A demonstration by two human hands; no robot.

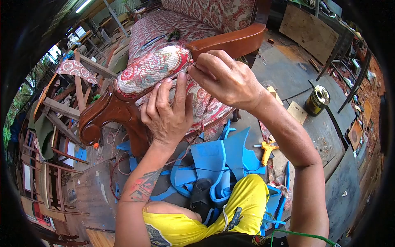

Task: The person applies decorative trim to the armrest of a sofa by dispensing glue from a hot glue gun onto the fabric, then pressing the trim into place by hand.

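Note:
A floral padded armrest point(154, 68) with red roses on cream cloth sits on the carved wooden arm point(111, 111) of a sofa. My left hand point(168, 109) lies against the lower edge of the padding, its fingers extended and pressing on the cloth. At the right end of the padding, by the polished wooden rail point(230, 39), my right hand point(228, 80) is pinched on something too small to make out. Below both hands is the floral seat front point(210, 107).
Blue foam scraps point(210, 158) and a yellow glue gun point(268, 152) lie on the floor near my legs. An open can point(317, 100) stands at the right. Wooden chair frames point(61, 108) are piled at the left. A pen-like tool point(152, 42) rests on the sofa seat.

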